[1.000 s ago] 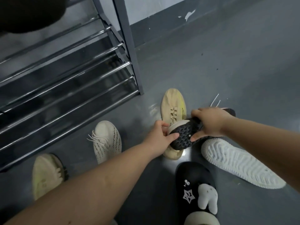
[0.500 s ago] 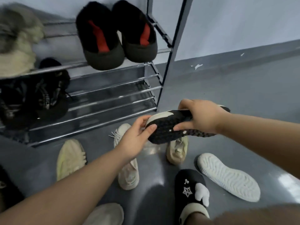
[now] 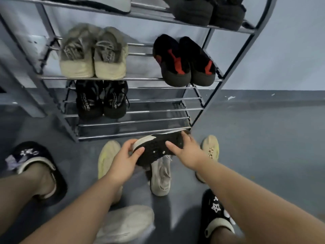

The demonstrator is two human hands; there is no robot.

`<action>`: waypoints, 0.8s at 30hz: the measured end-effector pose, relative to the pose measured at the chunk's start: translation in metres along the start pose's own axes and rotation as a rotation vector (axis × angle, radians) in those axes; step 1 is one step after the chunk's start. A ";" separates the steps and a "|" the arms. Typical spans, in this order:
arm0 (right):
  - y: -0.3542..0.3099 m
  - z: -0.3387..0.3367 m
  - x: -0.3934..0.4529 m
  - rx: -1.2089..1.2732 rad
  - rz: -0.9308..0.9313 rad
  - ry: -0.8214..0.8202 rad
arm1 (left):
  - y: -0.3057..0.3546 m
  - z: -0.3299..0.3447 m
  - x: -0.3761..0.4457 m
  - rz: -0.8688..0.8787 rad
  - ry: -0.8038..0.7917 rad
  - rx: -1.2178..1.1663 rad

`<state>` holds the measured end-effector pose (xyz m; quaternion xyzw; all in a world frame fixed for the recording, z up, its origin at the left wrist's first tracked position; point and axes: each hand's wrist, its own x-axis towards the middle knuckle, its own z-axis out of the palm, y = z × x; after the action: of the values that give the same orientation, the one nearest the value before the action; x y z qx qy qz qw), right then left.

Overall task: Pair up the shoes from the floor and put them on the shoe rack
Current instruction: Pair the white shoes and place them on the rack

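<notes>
Black knit with a pale edge, the shoe (image 3: 158, 148) sat sole-up between your two hands at the lower middle of the frame, held just in front of the bottom rail of the shoe rack (image 3: 207, 103) and higher in the picture than half a second earlier, when it hung well short of the rack. Your left hand (image 3: 123, 162) had its fingers and thumb curled round the shoe's left end, and your right hand (image 3: 186, 152) gripped the right end with the thumb laid across the sole. The view had tipped upward since the earlier frame, so more of the rack showed: a grey-beige pair (image 3: 93, 53) at the upper left on one shelf, a black pair with red patches (image 3: 183, 61) to their right on the same shelf, and a black laced pair (image 3: 101, 99) on the shelf beneath, left of centre. The right half of that lower shelf lay just beyond the shoe you held. On the grey floor (image 3: 263, 147) below your hands lay a cream sneaker (image 3: 161, 176) directly under the held shoe, a yellowish one (image 3: 106, 155) to its left, another beige one (image 3: 211, 147) to the right past your right wrist, and a pale shoe (image 3: 126, 224) at the bottom centre. Your feet wore black slippers, one (image 3: 35, 166) at the lower left and one (image 3: 214, 212) at the lower right.
</notes>
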<state>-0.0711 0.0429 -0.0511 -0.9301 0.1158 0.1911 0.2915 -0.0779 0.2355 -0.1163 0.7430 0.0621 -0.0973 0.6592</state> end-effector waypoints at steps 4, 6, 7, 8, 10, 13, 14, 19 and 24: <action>-0.020 0.054 -0.020 0.764 0.291 -0.131 | -0.009 -0.010 -0.012 0.066 0.056 0.207; -0.022 0.067 -0.023 1.042 0.395 -0.174 | -0.012 -0.009 -0.017 0.101 0.030 0.278; -0.020 0.071 -0.022 1.158 0.427 -0.175 | -0.014 -0.007 -0.020 0.119 0.008 0.329; -0.017 0.074 -0.020 1.256 0.455 -0.169 | -0.015 -0.004 -0.024 0.147 -0.019 0.398; -0.014 0.077 -0.016 1.405 0.516 -0.151 | -0.018 0.003 -0.032 0.230 -0.071 0.535; -0.011 0.087 -0.015 1.463 0.562 -0.112 | -0.028 0.008 -0.039 0.357 -0.116 0.625; -0.010 0.090 -0.015 1.459 0.572 -0.097 | -0.029 0.008 -0.041 0.399 -0.143 0.632; 0.001 0.090 -0.016 1.526 0.594 -0.150 | -0.025 0.003 -0.040 0.460 -0.093 0.655; 0.023 0.089 -0.014 1.548 0.524 -0.309 | -0.025 0.003 -0.023 0.022 0.283 0.231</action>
<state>-0.1164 0.0781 -0.1240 -0.3731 0.3860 0.2445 0.8075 -0.1062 0.2365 -0.1359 0.8208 0.1344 0.0090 0.5551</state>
